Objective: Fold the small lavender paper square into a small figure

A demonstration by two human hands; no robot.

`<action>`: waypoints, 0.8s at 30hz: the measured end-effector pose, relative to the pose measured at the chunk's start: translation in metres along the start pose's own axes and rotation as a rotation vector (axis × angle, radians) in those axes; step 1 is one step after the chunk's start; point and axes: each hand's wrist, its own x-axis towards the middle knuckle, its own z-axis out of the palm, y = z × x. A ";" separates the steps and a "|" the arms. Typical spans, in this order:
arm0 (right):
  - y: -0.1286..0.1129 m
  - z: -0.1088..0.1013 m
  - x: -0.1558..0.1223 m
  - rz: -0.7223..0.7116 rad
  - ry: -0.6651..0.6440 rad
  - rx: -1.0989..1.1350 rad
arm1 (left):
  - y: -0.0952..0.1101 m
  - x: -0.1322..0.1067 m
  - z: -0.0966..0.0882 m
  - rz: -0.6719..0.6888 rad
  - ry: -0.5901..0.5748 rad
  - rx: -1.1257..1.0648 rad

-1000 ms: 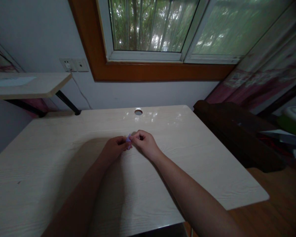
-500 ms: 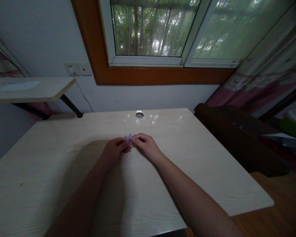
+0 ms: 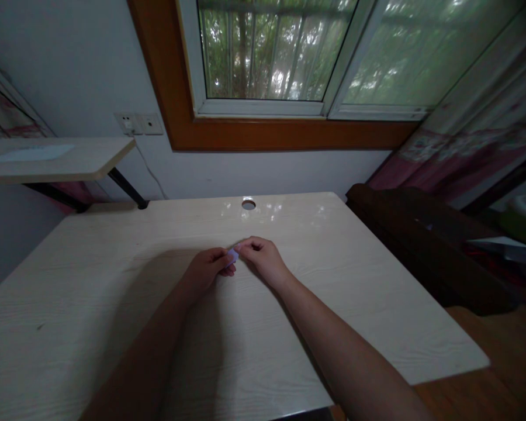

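Observation:
A small purple piece of paper is held just above the table between both hands; its folds are too small to make out. My left hand pinches its left side between thumb and fingers, with the other fingers curled beneath. From the right, my right hand pinches at the upper right edge with thumb and index finger. The fingertips cover parts of the piece. Both forearms reach in from the bottom over the pale wooden table.
A round cable hole lies near the table's back edge. At the left, a raised shelf on black legs bears a pale sheet. Dark brown furniture stands beyond the right edge. A small dark mark shows at the left.
The purple paper has turned: its point stood up between the hands before, and now a flatter face shows at the left thumb. Both hands have barely moved.

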 end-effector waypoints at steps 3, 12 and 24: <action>-0.004 -0.001 -0.001 -0.001 0.043 -0.008 | -0.003 0.001 0.000 0.010 -0.018 -0.001; -0.011 -0.005 0.000 -0.042 0.110 -0.018 | -0.003 0.002 0.000 -0.005 -0.011 -0.020; -0.006 -0.002 -0.002 -0.057 -0.058 -0.113 | -0.005 0.004 0.001 0.040 0.018 0.035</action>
